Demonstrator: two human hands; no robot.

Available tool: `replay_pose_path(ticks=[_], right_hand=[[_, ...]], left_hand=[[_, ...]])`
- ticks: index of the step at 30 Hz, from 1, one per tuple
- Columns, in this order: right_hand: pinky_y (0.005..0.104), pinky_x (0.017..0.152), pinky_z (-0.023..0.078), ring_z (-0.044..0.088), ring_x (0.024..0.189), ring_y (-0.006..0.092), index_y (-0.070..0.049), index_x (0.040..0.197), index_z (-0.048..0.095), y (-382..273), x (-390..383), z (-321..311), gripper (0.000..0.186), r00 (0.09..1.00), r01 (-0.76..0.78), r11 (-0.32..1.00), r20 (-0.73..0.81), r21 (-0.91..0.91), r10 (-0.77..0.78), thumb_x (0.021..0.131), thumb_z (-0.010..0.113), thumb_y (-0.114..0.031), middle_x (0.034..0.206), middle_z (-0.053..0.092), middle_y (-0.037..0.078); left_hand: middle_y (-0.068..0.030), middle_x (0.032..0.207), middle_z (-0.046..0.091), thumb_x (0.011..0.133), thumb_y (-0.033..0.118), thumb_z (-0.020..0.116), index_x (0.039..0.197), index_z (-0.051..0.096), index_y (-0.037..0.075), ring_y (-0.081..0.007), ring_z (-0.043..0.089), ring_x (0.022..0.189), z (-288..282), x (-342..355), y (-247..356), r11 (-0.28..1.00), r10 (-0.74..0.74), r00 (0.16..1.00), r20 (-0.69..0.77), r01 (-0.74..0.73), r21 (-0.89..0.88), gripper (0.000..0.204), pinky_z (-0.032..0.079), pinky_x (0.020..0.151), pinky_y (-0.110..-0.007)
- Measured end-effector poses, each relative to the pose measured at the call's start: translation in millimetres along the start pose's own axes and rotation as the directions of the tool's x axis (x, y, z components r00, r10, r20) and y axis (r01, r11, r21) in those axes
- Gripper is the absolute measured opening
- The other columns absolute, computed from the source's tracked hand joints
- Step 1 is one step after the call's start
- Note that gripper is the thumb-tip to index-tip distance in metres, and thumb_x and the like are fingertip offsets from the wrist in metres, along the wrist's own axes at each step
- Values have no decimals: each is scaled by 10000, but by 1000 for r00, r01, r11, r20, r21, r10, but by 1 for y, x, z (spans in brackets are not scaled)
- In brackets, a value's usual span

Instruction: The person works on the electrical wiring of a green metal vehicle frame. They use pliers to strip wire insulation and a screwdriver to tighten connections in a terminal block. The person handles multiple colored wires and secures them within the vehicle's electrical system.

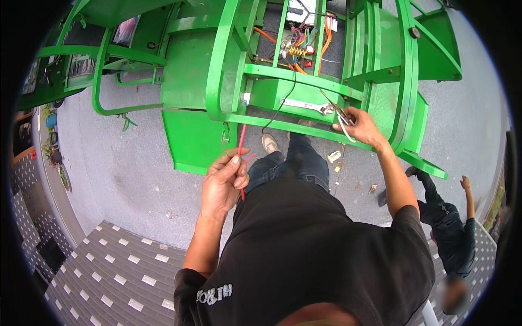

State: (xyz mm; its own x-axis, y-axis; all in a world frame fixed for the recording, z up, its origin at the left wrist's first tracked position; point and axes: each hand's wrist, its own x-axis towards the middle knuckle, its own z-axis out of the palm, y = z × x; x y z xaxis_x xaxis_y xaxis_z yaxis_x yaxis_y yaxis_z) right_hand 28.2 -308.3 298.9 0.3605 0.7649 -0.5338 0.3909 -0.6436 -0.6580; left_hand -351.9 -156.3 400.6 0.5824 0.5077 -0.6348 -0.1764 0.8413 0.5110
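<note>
My left hand [225, 176] is closed around a thin, straight red cable-like length [242, 139], which sticks out above and below my fingers. A finer red strand [250, 157] shows beside my fingertips. My right hand [360, 128] reaches to the green frame [293, 129], its fingers pinched by a white bent strip [345, 130] and thin dark pieces; I cannot make out exactly what it grips. Just left of it, an adjustable wrench [304, 105] lies on a green box-like part of the frame. A black wire [283, 111] hangs down near the wrench.
Coloured wires [300, 39] and a yellow terminal strip [297, 51] sit in an opening of the frame, below a silver unit [300, 12]. A green panel [198, 141] stands at left. Small scraps [334, 157] lie on the grey floor. Another person [448, 231] is at right.
</note>
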Motion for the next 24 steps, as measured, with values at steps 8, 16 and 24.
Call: replay_pose_path(ticks=[8,16,24], right_hand=[[440,796,530,652,895,321,4,1061,667,-148,-97,61,627,931,364,916,46,-171,-362,765,868,-510,922,654,139],[451,784,530,658,881,338,13,1046,659,-197,-106,89,624,907,420,887,47,-193,-419,801,829,-534,921,658,156],[446,691,502,617,741,324,16,960,599,-205,-107,106,573,897,442,885,58,-147,-438,833,821,-496,805,613,150]], left_hand=[[5,786,598,1041,144,626,1171,695,1,-49,451,628,7,16,1,861,364,925,109,-379,339,206,361,549,-216],[-55,905,696,974,2,660,1091,710,-34,-110,635,800,4,5,-9,524,591,763,261,-610,594,132,514,735,-263],[-92,936,710,944,-21,671,1043,719,-45,-134,663,811,0,-6,-9,366,699,652,293,-679,636,112,524,713,-271]])
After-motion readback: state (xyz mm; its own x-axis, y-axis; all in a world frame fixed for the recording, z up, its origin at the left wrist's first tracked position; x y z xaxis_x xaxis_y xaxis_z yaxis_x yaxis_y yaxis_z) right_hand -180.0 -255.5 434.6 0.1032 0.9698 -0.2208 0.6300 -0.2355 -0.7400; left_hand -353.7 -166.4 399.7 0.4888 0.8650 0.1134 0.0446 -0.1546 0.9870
